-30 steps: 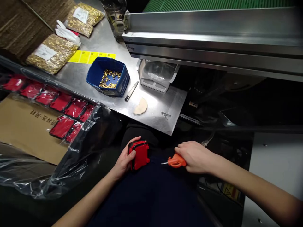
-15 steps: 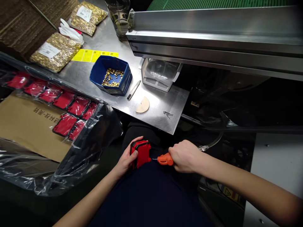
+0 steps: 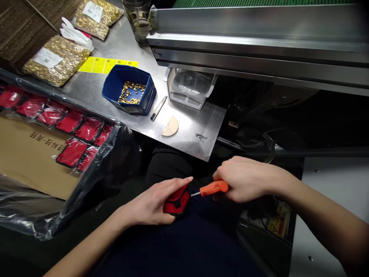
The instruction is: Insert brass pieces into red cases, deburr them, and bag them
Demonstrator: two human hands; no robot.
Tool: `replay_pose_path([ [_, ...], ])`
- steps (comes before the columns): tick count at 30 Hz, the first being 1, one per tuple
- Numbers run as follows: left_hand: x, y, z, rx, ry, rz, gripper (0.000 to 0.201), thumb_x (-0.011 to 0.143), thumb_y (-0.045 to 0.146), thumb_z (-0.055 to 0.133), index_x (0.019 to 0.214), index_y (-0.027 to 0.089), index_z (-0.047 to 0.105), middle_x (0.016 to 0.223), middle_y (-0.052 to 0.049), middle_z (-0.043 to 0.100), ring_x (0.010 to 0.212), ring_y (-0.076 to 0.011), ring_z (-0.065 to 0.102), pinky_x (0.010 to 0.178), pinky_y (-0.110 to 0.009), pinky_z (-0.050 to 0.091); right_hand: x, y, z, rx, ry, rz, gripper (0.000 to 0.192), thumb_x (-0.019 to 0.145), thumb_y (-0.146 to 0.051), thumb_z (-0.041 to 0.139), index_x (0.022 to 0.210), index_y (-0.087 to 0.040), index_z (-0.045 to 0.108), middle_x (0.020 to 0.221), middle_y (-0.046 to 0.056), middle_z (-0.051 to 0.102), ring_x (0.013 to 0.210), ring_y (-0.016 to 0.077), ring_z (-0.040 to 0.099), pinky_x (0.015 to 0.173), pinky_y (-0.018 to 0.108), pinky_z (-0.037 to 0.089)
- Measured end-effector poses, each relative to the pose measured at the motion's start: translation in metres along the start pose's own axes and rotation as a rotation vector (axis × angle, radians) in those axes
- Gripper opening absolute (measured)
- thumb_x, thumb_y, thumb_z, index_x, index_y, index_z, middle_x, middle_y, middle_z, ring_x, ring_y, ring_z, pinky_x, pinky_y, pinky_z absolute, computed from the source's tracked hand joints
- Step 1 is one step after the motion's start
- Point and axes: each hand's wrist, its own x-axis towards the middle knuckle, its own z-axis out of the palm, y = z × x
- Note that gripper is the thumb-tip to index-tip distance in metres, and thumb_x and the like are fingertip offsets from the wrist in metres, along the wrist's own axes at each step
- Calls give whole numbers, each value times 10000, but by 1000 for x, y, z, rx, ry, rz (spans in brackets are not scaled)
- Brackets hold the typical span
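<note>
A steel worktable (image 3: 184, 140) sits under a metal conveyor frame (image 3: 259, 42), surroundings dim

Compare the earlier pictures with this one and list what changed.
The left hand has laid itself flat over the red part, tipping it lower on the lap. The right hand brought the orange tool in until its metal tip meets the part. Both grips held; the blue bin stayed on the steel table.

We see a red case (image 3: 176, 201) with black trim and an orange tool (image 3: 213, 188) with a thin silver tip. On the grey steel counter (image 3: 190, 138) sit a dark blue bin (image 3: 115, 82) of gold bits, a yellow label strip (image 3: 107, 65) and clear bags (image 3: 49, 65) of gold parts with white labels. Red cases (image 3: 72, 122) lie in clear plastic over a brown box (image 3: 25, 154) with black print.
</note>
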Motion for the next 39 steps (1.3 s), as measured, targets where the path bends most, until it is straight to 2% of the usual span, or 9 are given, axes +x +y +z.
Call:
replay_pose_path([
  [4,-9,-16,0,-700,192,-48,837,756,348,841,1506,337,469,1413,-117,621,1255,-385,636,1074,-567,506,13,24,-1,60,-20,48,391,866,-592,604,788,-232,734,684,15,700,568,171,591,533,284,304],
  [8,-9,-35,14,-1419,722,-158,708,846,614,719,1437,274,526,1278,-147,706,1117,-360,721,970,-553,590,22,34,14,132,-14,112,385,865,-607,625,840,-242,745,716,12,710,620,183,623,574,286,329],
  [12,6,-33,27,-1412,1171,-299,427,949,459,673,1239,145,665,1233,-147,732,1108,-295,720,941,-458,635,24,11,37,134,40,110,298,877,-516,617,817,-236,698,737,21,725,656,193,661,575,284,326],
  [15,14,-25,30,-1250,1326,-299,332,907,304,761,1215,204,689,1226,-63,746,1055,-214,732,907,-332,648,25,-9,51,90,82,128,132,830,-351,606,815,-229,655,738,20,727,649,194,669,558,288,294],
  [22,9,-18,12,-1618,1175,-371,567,1005,577,514,1238,77,642,1102,-190,764,1047,-347,747,881,-496,661,34,-28,72,99,176,219,103,722,-257,577,818,-232,603,721,16,721,654,221,691,535,312,220],
  [26,9,-12,2,-1620,1236,-276,598,994,629,484,1185,89,659,1026,-169,782,1017,-316,758,883,-461,661,43,-50,84,158,245,225,118,740,-268,574,851,-231,590,782,21,741,705,230,705,562,323,233],
  [29,4,-11,-3,-1584,1144,-305,515,960,559,553,1195,115,665,1038,-150,780,968,-299,760,899,-495,646,48,-59,89,143,250,239,152,741,-256,576,888,-222,597,838,40,752,741,236,708,583,328,257],
  [34,-15,-17,-15,-1016,700,-408,788,712,320,866,1440,265,570,1251,-103,733,1039,-314,730,952,-436,592,35,-29,80,129,107,152,81,738,-263,604,814,-237,618,750,9,731,665,216,692,542,308,262],
  [39,-3,-13,-18,-190,405,-178,982,512,141,909,1437,265,601,1215,-82,757,1206,-375,633,1127,-434,417,19,8,44,73,58,152,68,755,-296,625,717,-240,619,645,-11,682,574,183,625,517,292,279],
])
